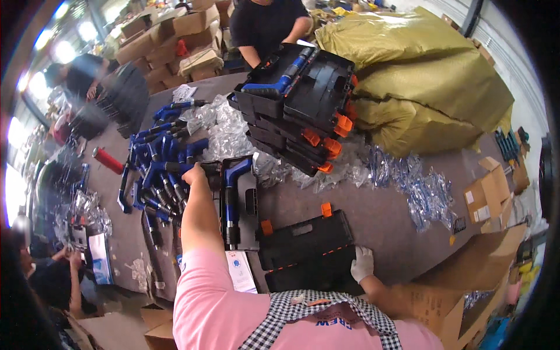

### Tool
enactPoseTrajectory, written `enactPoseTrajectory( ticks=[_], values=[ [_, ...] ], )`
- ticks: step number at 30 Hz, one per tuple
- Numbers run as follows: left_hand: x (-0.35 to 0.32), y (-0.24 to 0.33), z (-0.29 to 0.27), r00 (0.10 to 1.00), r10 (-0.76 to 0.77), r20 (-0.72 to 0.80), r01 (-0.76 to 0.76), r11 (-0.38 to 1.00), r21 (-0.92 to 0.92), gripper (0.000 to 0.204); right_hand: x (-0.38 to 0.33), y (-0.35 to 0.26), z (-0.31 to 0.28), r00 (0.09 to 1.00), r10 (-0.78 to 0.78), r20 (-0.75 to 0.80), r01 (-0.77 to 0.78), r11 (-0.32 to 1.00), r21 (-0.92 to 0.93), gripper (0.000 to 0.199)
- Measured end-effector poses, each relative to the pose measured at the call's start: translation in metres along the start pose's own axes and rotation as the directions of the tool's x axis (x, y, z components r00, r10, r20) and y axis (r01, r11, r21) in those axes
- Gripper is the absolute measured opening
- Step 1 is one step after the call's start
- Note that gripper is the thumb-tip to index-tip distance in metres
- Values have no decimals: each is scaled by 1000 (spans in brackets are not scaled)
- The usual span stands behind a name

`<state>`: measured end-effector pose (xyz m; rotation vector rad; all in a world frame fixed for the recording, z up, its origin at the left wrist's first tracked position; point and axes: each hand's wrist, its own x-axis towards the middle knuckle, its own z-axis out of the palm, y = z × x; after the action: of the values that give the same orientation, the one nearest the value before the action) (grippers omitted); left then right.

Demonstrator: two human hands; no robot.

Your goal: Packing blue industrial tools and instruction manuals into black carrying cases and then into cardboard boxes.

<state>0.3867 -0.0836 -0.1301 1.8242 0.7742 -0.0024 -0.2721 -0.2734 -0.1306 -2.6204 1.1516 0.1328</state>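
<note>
My bare left hand [195, 173] reaches into a pile of blue-and-black tools [169, 189], its fingers closed around one blue pistol-shaped tool [156, 170]. Just right of that arm, a black tray [249, 224] stands on the table with a similar blue tool [231, 198] lying in it. In front of me a black plastic case [306, 248] with orange latches lies opened out. My right hand [363, 264], in a white glove, grips the case's right edge; part of its fingers is hard to make out.
Opened black cases [286, 111] are stacked at the table's far side, before a person in black [265, 26]. Clear plastic bags [224, 128] lie around them. A large yellow-green sack [420, 70] stands far right. Cardboard boxes [487, 195] sit at right. A printed sheet [240, 271] lies near my left arm.
</note>
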Motion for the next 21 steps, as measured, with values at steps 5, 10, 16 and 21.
enactPoseTrajectory(
  ticks=[5,10,16,21],
  values=[
    [-11,17,-32,999,29,-23,-36,887,-460,40,9,-19,-31,999,-30,-31,34,992,120,72],
    [-160,25,-145,695,560,451,-437,827,-353,24,33,-45,-95,913,-189,-361,295,918,265,83],
    [-353,-45,-215,-30,215,976,-988,143,-62,31,29,-74,-204,521,-681,-514,772,633,-56,88],
    [-390,-139,-217,-154,188,970,-965,180,-189,33,29,-25,-150,677,-735,45,673,642,368,45]
  ],
)
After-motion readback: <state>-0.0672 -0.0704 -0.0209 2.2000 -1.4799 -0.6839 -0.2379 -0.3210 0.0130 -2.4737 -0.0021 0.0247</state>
